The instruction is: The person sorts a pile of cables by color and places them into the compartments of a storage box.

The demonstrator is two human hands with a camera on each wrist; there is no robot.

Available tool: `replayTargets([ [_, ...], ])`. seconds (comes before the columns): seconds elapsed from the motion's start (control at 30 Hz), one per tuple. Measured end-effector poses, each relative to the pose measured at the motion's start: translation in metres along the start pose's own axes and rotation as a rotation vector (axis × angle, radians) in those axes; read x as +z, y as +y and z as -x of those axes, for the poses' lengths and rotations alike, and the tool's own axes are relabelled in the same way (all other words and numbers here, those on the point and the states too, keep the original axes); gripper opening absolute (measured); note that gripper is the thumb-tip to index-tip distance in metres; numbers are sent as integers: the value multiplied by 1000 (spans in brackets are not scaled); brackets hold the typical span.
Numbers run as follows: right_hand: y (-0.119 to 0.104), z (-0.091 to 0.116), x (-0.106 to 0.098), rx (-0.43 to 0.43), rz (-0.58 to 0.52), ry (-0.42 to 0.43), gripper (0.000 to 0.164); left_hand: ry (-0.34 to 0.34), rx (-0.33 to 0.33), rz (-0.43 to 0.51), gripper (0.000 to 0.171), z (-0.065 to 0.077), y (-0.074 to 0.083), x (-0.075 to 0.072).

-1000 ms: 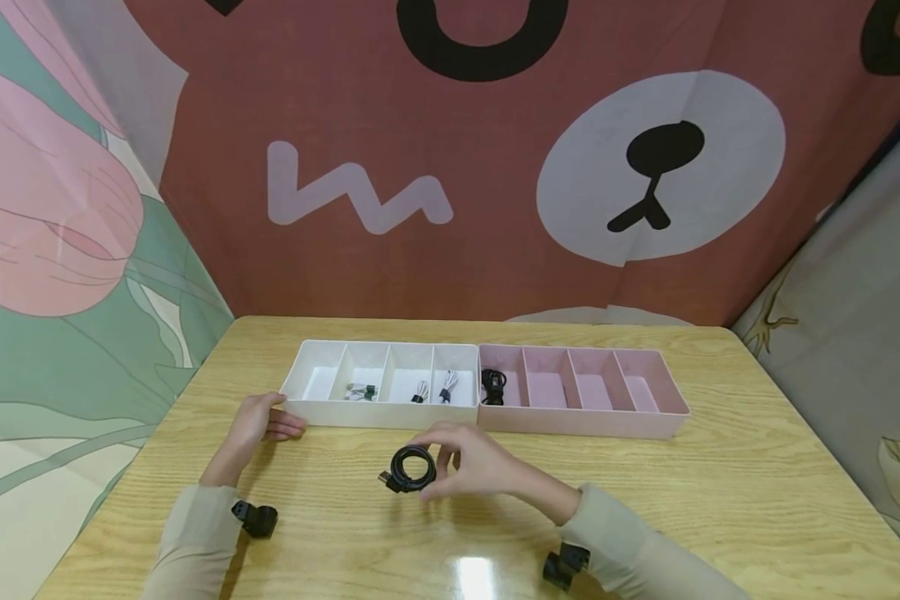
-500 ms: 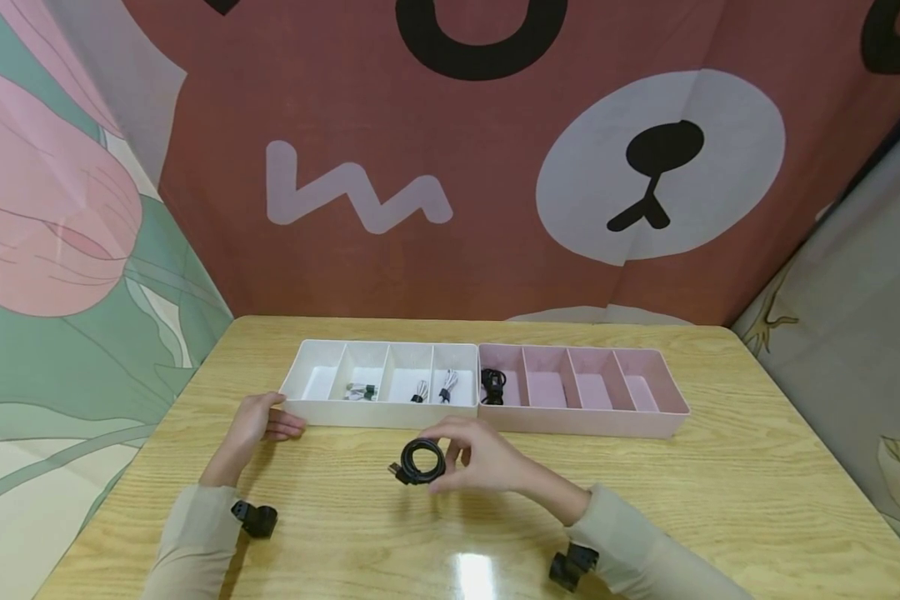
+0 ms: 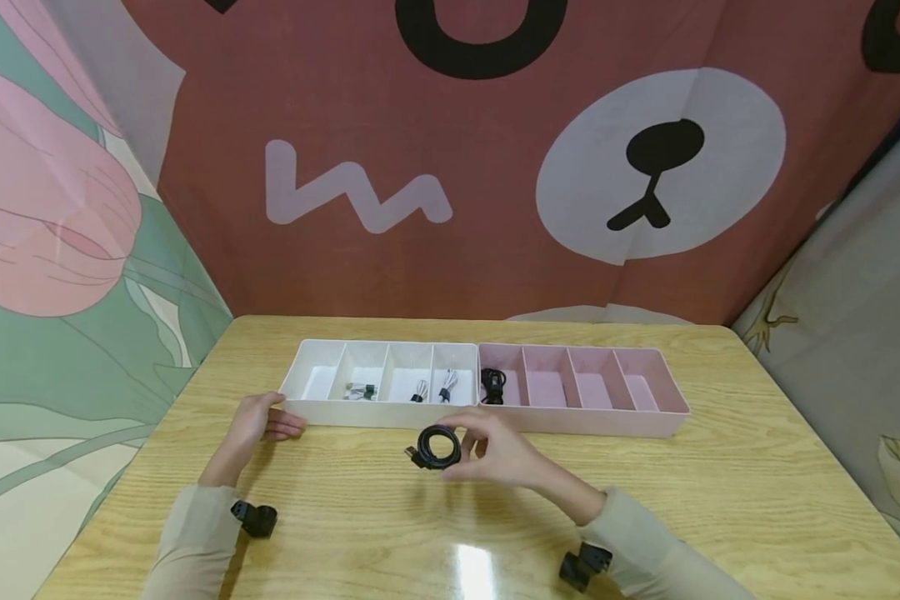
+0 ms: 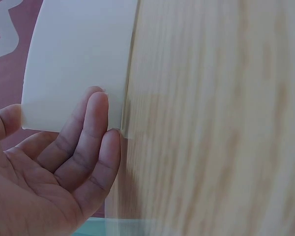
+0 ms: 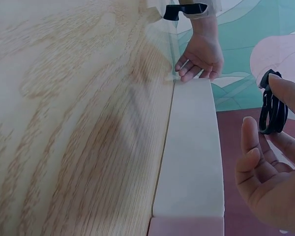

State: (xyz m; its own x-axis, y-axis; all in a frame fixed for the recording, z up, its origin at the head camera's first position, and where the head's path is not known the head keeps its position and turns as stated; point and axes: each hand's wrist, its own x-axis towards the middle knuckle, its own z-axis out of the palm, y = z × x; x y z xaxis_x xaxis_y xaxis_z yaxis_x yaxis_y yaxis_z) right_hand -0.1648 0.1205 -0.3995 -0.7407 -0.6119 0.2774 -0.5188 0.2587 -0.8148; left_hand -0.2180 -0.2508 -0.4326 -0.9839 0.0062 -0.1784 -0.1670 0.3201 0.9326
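My right hand pinches a coiled black USB cable between thumb and fingers, just in front of the boxes; its plug points left. In the right wrist view, the coil stands on edge between thumb and fingertips. At the left end of the white divided box, my left hand touches the front corner. The left wrist view has its thumb at the rim and nearly straight fingers against the box's front wall.
Small white cable bundles lie in several compartments of the white box. A pink divided box adjoins it on the right, with a black cable bundle in its leftmost compartment. Both stand on a wooden table before a printed cloth.
My right hand has carried the coiled cable to the right and a little farther away, toward the boxes. The left hand has stayed at the white box's corner.
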Motion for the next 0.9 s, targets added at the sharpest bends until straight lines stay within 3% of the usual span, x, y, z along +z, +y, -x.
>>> replayTargets([
  [0.33,6,4,-6,-14,25,32,55,7,-11,-2,43,1,1,0],
  [0.67,5,6,-14,26,37,100,56,5,-15,-2,43,1,1,0],
  [0.9,-15,8,-21,65,58,135,52,3,-9,12,43,2,2,1],
])
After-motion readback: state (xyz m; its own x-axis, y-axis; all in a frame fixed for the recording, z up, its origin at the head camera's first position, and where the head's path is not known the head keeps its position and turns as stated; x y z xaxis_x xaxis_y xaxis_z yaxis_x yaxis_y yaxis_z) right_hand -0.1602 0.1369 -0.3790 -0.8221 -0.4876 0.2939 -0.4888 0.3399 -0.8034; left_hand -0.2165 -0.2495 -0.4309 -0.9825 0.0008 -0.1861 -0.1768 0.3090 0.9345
